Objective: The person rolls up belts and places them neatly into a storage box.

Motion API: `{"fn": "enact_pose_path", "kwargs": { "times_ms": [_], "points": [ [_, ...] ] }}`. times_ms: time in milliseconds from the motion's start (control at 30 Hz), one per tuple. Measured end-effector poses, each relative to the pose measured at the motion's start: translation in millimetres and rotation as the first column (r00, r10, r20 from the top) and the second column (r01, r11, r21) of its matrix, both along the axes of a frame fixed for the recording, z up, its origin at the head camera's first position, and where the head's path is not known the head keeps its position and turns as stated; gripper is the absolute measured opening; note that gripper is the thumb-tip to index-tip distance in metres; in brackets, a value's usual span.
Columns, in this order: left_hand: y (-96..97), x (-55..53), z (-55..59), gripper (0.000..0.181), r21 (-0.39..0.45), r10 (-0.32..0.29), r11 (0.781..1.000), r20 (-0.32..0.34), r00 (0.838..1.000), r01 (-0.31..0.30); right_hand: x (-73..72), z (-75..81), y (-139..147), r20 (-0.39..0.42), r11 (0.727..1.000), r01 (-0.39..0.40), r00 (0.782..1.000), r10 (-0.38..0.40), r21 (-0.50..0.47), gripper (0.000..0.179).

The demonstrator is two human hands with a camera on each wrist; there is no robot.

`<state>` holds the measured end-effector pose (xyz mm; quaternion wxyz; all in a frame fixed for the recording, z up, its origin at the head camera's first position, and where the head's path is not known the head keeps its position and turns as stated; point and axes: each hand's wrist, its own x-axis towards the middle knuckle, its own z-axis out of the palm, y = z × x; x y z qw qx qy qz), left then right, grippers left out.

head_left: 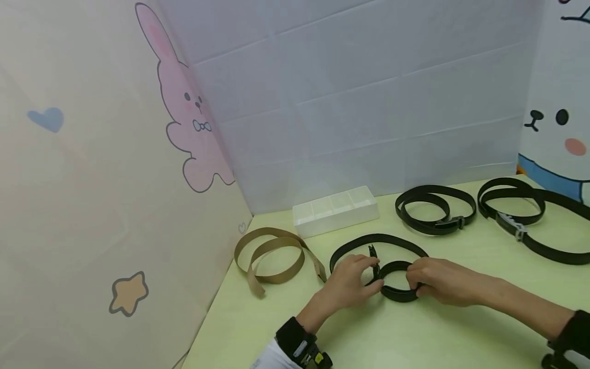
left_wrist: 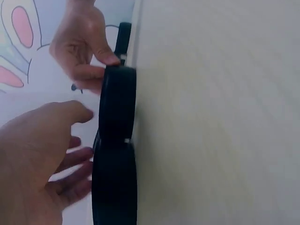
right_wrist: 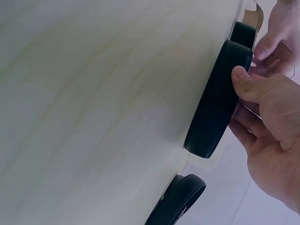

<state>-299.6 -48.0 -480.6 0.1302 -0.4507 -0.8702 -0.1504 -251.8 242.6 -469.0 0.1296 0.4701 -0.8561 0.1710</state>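
Observation:
A black belt (head_left: 400, 295) stands on its edge on the table, coiled into a small loop in front and a wider loop behind. My right hand (head_left: 444, 282) pinches the small loop's right side, the thumb on its outer face in the right wrist view. At the left of that loop is my left hand (head_left: 350, 282), beside the belt's upright end piece. Its thumb is apart from the strap (left_wrist: 115, 183) in the left wrist view, with the fingers spread loosely behind it. Whether those fingertips touch the belt is hard to tell.
A tan belt (head_left: 276, 278) lies coiled to the left. Behind stands a white compartment box (head_left: 338, 218). Two more black belts, one coiled (head_left: 426, 225) and one looser (head_left: 557, 254), lie at the back right. Printed cloth walls (head_left: 369, 102) enclose the pale table (head_left: 359, 343).

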Motion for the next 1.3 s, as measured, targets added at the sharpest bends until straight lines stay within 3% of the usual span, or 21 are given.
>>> {"fn": "enact_pose_path", "kwargs": {
  "times_ms": [67, 167, 333, 467, 600, 733, 867, 1033, 1200, 1300],
  "points": [
    [-7.8, -0.3, -0.9, 0.037, -0.016, 0.073, 0.997, 0.014, 0.997, -0.073, -1.2, 0.3, 2.6, 0.013, 1.0, 0.012, 1.0, -0.012, 0.002, 0.037],
    [-16.7, 0.1, -3.8, 0.023, -0.027, 0.066, 0.998, 0.033, 0.997, -0.065, -4.1, 1.0, 7.7, 0.034, 0.999, 0.032, 0.999, -0.032, 0.007, 0.037],
    [-29.5, 7.5, -4.6, 0.012, -0.043, -0.059, 0.997, 0.023, 0.998, 0.06, -14.6, 3.3, 15.3, 0.056, 0.998, 0.061, 0.997, -0.061, 0.002, 0.037],
    [-33.8, 19.2, 1.8, 0.014, -0.064, -0.204, 0.975, 0.101, 0.974, 0.211, -27.5, 6.5, 14.8, 0.07, 0.996, 0.083, 0.994, -0.082, -0.017, 0.038],
    [-20.5, 33.7, 6.9, 0.014, -0.069, -0.324, 0.939, 0.143, 0.935, 0.336, -41.6, 12.0, 4.0, 0.118, 0.994, 0.102, 0.988, -0.098, -0.026, 0.036],
    [7.1, 45.2, 6.1, 0.014, -0.094, -0.384, 0.913, 0.121, 0.915, 0.396, -52.9, 16.5, -13.3, 0.202, 0.994, 0.11, 0.974, -0.104, -0.021, 0.031],
    [30.3, 49.4, 3.0, 0.016, -0.123, -0.418, 0.895, 0.097, 0.903, 0.428, -58.8, 17.9, -26.4, 0.258, 0.993, 0.12, 0.96, -0.112, -0.015, 0.029],
    [30.7, 40.0, 4.0, 0.016, -0.082, -0.403, 0.908, 0.085, 0.911, 0.41, -60.6, 17.0, -31.0, 0.271, 0.992, 0.117, 0.957, -0.103, -0.035, 0.029],
    [13.2, 7.8, 11.2, 0.017, 0.066, -0.313, 0.949, 0.079, 0.946, 0.309, -64.3, 17.9, -29.6, 0.289, 0.993, 0.107, 0.953, -0.09, -0.043, 0.027],
    [7.2, -12.9, 15.7, 0.015, 0.085, -0.225, 0.972, 0.051, 0.973, 0.22, -66.5, 18.8, -28.6, 0.307, 0.994, 0.105, 0.947, -0.09, -0.032, 0.025]
  ]
}}
